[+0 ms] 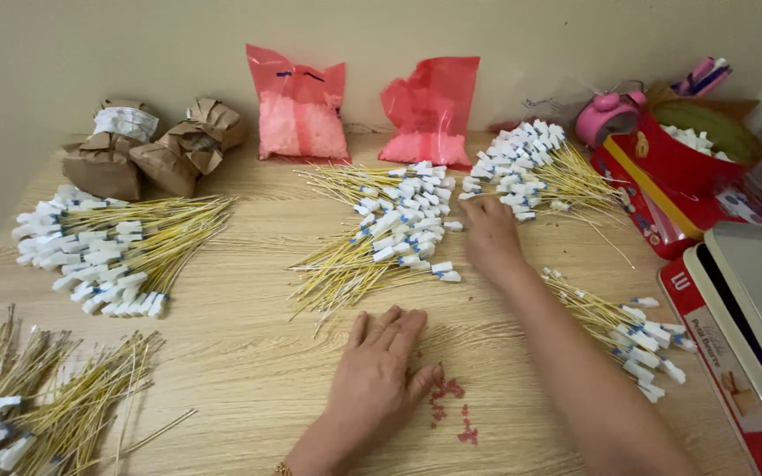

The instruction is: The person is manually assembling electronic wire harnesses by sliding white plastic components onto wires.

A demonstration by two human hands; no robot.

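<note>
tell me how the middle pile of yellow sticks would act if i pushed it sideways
The middle pile would probably fan out rather than slide as one, since the sticks lie loose and splayed. Each looks thin and light, so likely easy to scatter. The white tips may snag each other. The right hand rests at its edge.

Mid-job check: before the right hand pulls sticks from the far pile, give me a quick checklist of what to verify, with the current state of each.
1. Right hand at the far pile of tagged sticks: ok, fingertips at its near edge.
2. Right hand's grip on a stick: cannot tell, the fingers hide it.
3. Left hand free: ok, it lies flat, palm down on the table, holding nothing.
4. Middle pile apart from the far pile: ok, a narrow gap shows beside the right hand.
5. Red bits by the left hand kept out of the piles: ok.
6. Red bowl out of the arm's way: ok, it sits to the right.
</note>
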